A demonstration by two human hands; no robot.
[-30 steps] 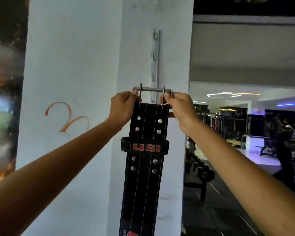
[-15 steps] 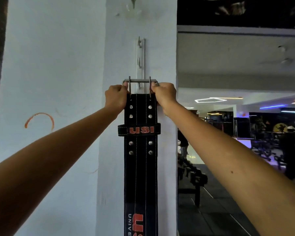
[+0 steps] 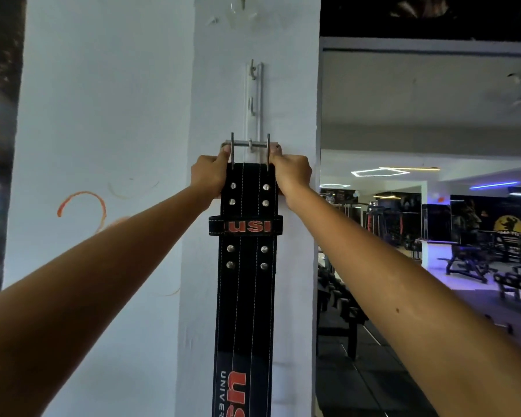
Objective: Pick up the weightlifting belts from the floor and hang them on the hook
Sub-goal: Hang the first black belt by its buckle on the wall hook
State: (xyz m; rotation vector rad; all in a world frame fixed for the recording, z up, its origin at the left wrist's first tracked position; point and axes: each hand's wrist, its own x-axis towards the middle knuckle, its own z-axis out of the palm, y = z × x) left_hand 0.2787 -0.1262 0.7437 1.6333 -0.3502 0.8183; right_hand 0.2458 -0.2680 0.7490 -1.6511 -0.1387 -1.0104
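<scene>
A black leather weightlifting belt (image 3: pixel 247 296) with red "USI" lettering hangs straight down against a white pillar. Its steel buckle (image 3: pixel 249 145) lies across the lowest hook of a white vertical hook rail (image 3: pixel 254 97) fixed to the pillar. My left hand (image 3: pixel 209 176) grips the buckle end on the left side. On the right side my right hand (image 3: pixel 291 174) holds the same end. The belt's lower part runs out of the bottom of the view.
The white pillar (image 3: pixel 292 85) has an edge just right of the belt. Beyond it lies a dim gym with weight benches (image 3: pixel 466 260) and a dumbbell rack (image 3: pixel 340 302). An orange scribble (image 3: pixel 82 203) marks the wall on the left.
Both hands have carried the buckle end up along the rail and closer to it. The buckle bar now sits on the lowest hook.
</scene>
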